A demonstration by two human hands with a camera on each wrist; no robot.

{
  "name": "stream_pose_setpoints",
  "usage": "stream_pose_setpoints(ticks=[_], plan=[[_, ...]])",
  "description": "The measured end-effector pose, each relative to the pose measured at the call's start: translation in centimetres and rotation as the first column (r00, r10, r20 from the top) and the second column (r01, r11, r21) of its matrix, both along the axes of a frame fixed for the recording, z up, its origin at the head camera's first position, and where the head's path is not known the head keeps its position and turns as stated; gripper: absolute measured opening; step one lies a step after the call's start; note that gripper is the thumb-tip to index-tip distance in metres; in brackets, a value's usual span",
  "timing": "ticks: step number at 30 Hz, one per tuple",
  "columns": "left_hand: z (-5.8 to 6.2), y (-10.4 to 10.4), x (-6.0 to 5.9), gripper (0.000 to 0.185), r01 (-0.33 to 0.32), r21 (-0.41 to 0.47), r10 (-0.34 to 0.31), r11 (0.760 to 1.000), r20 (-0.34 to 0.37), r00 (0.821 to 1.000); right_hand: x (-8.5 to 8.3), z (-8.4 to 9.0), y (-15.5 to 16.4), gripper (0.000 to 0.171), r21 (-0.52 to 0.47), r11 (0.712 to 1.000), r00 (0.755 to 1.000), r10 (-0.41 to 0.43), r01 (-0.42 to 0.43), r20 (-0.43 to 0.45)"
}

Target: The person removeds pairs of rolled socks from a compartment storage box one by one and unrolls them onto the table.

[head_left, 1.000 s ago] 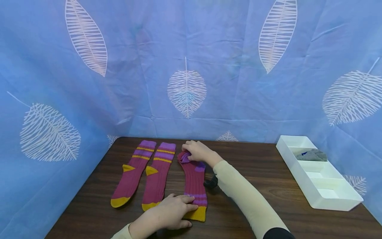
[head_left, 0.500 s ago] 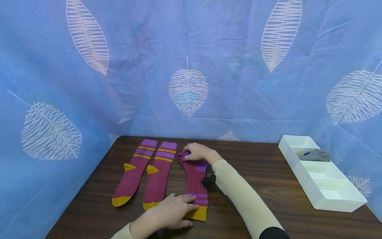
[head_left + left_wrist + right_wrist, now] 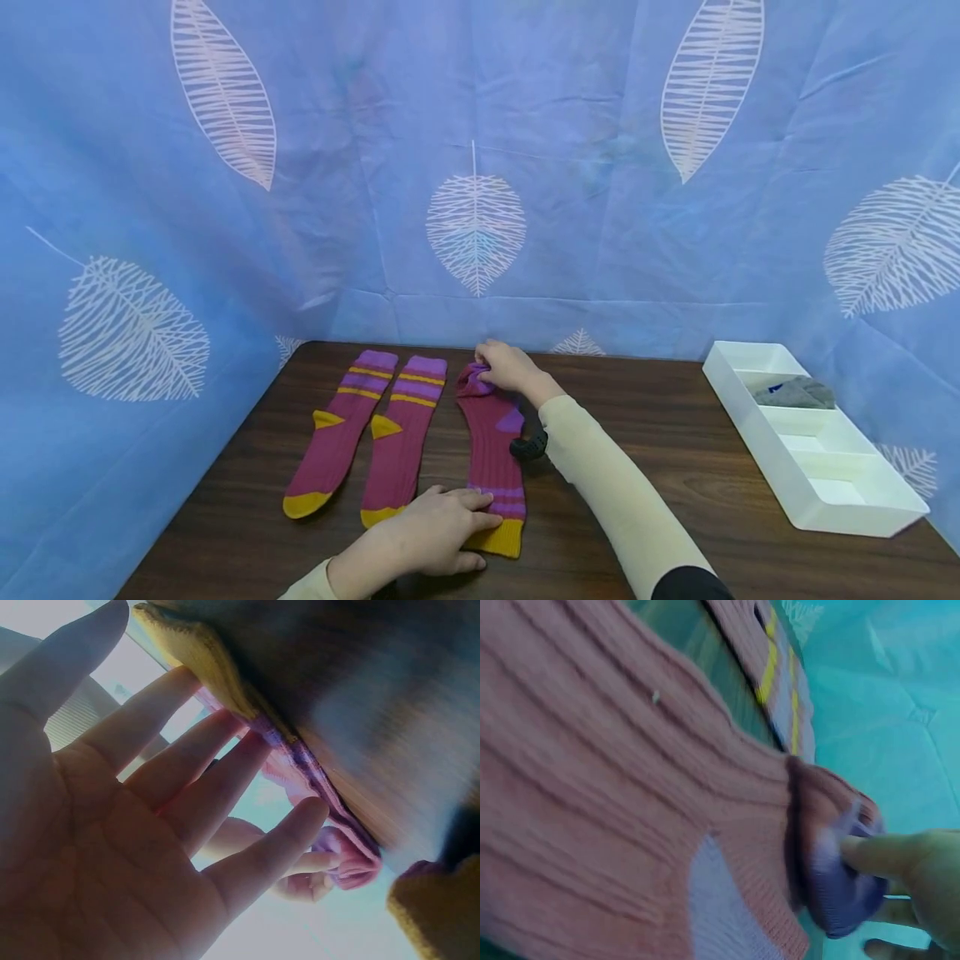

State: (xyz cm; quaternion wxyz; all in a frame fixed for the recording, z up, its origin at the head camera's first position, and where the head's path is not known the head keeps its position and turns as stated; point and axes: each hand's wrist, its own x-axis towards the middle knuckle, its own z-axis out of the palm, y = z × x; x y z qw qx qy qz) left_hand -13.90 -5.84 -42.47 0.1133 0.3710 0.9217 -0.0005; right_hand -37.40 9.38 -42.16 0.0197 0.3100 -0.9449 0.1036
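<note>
A maroon ribbed sock (image 3: pixel 491 450) with a yellow cuff, purple stripes and a purple heel lies on the table, its toe end at the far side. There my right hand (image 3: pixel 508 367) pinches the folded-over purple toe (image 3: pixel 836 881), thumb on top. My left hand (image 3: pixel 438 532) rests on the yellow and striped cuff, fingers extended; the left wrist view shows these fingers (image 3: pixel 225 769) spread, fairly straight, against the cuff. To the left, two maroon socks with yellow toes and heels lie flat: a nearer one (image 3: pixel 397 458) and an outer one (image 3: pixel 335 450).
A white divided box (image 3: pixel 757 458) stands at the right of the dark wood table (image 3: pixel 637 417), with a grey folded cloth item (image 3: pixel 798 393) in one compartment. A blue leaf-patterned curtain (image 3: pixel 585 250) closes off the back and sides.
My right hand has shifted a little right and away from me with the pinched toe, and the purple heel shows more fully. The left hand stays on the cuff.
</note>
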Motion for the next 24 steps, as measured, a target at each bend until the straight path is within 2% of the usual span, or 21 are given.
stream_pose_setpoints(ticks=[3, 5, 11, 16, 19, 24], plan=[[0.0, 0.0, 0.1, 0.050, 0.004, 0.004, -0.004, 1.000, -0.013, 1.000, -0.6, -0.2, 0.4, 0.020, -0.003, 0.998, 0.992, -0.056, 0.056, -0.116], [0.0, 0.0, 0.1, 0.050, 0.005, 0.006, -0.005, 1.000, -0.017, 1.000, -0.9, -0.3, 0.5, 0.019, -0.003, 0.997, 0.985, -0.076, 0.077, -0.156], [-0.1, 0.0, 0.1, 0.050, 0.012, 0.014, -0.011, 1.000, -0.003, 1.000, -1.0, -0.7, 0.5, 0.019, -0.058, 0.996, 0.980, -0.082, 0.072, -0.184], [-0.2, 0.0, 0.0, 0.050, 0.009, 0.017, -0.009, 1.000, 0.007, 1.000, -0.7, -0.9, 0.3, 0.027, -0.113, 0.994, 0.977, -0.033, 0.009, -0.212], [-0.2, 0.0, 0.0, 0.050, 0.004, 0.015, -0.004, 1.000, 0.011, 1.000, -0.4, -0.8, 0.2, 0.027, -0.083, 0.996, 0.981, 0.026, -0.043, -0.193], [-0.1, 0.0, 0.0, 0.050, 0.006, 0.013, -0.006, 1.000, 0.011, 1.000, 0.4, -0.6, 0.1, 0.043, 0.050, 0.990, 0.990, 0.131, -0.129, -0.046]])
